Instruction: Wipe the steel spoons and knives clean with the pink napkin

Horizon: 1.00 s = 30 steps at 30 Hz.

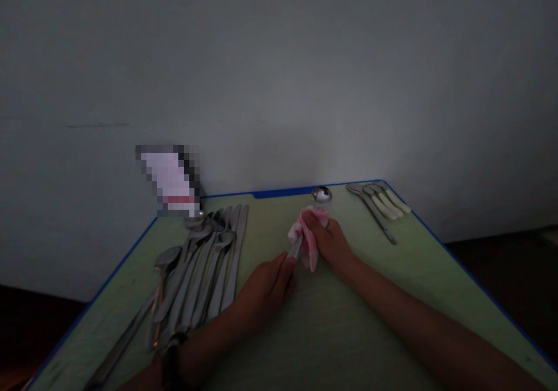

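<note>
A shiny metal ladle (321, 195) with a round bowl points away from me over the middle of the table. Its handle is gripped near the lower end by my left hand (272, 283), which is closed. My right hand (333, 241) is closed around a pink and white cloth (308, 240), and the cloth wraps the handle below the bowl. The cloth hides the upper part of the handle, and one end of it hangs down between my hands.
Several metal serving spoons and other long utensils (213, 269) lie side by side at the left. A few utensils with pale handles (387, 202) and a metal spoon (375, 216) lie at the back right. A blurred-out upright object (168, 179) stands by the wall (279, 77) beyond the green table (349, 333).
</note>
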Motion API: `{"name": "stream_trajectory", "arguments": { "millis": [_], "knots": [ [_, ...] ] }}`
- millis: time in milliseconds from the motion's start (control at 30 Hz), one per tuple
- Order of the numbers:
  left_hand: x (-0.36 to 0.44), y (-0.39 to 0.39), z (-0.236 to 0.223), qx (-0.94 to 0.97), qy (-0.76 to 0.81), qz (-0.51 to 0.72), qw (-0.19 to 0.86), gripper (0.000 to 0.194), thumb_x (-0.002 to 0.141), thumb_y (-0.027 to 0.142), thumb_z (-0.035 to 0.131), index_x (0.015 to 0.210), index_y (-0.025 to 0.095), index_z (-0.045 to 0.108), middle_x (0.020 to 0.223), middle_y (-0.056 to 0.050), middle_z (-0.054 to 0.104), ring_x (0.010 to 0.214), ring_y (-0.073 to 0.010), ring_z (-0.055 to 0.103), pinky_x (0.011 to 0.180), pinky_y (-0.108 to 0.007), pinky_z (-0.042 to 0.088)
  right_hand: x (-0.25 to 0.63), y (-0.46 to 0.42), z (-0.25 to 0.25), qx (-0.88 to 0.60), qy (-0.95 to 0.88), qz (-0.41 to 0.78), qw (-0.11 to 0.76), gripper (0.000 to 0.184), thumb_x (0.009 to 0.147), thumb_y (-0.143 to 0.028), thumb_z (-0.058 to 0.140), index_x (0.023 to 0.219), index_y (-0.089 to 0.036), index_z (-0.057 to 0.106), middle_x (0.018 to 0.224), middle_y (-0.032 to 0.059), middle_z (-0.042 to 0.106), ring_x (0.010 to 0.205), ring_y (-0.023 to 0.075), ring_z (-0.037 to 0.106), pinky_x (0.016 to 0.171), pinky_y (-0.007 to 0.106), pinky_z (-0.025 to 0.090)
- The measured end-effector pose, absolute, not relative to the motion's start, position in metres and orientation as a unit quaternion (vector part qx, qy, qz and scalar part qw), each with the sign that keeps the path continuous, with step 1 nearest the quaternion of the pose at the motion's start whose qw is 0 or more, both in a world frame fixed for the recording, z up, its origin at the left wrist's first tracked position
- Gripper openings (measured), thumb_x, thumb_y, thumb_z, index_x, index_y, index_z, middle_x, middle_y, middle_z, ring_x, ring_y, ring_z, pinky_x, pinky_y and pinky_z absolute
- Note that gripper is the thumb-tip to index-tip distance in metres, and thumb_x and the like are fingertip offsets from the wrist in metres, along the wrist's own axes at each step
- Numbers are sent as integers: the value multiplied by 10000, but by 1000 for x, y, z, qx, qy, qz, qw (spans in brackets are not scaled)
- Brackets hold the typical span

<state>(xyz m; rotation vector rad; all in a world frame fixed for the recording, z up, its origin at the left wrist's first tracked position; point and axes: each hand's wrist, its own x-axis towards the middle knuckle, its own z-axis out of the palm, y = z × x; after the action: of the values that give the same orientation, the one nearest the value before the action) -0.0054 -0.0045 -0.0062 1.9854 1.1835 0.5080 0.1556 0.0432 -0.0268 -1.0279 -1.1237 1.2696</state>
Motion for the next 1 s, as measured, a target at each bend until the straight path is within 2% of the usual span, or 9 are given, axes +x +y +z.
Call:
{"name": "stream_trajectory", "arguments": {
  "millis": [200,433,800,1000],
  "knots": [
    [-4,-2,-11,770,492,212,348,352,921,363,253,665,199,431,575,34,463,501,-112,405,510,-237,307,156,42,-22,-442,-531,487,533,474,827,-583,463,772,-161,673,667,39,672,576,147,591,550,245,446],
    [-5,-1,-8,750,524,225,335,362,892,400,266,638,202,431,563,29,458,502,-118,401,497,-232,304,154,38,-20,-447,-605,451,480,486,862,-548,421,732,-155,676,674,36,666,614,137,593,587,229,439],
    [-8,1,-8,714,520,260,391,388,914,428,257,676,196,458,561,29,473,499,-116,429,487,-212,348,148,32,-18,-442,-651,447,425,271,789,-407,596,847,-161,695,790,38,697,728,160,626,647,243,450],
    [-10,2,-7,749,497,250,359,312,900,360,329,713,179,502,632,14,513,560,-117,453,548,-216,355,152,35,-21,-430,-623,484,438,334,785,-469,578,787,-148,673,720,27,666,661,148,594,623,251,444]
  ]
}}
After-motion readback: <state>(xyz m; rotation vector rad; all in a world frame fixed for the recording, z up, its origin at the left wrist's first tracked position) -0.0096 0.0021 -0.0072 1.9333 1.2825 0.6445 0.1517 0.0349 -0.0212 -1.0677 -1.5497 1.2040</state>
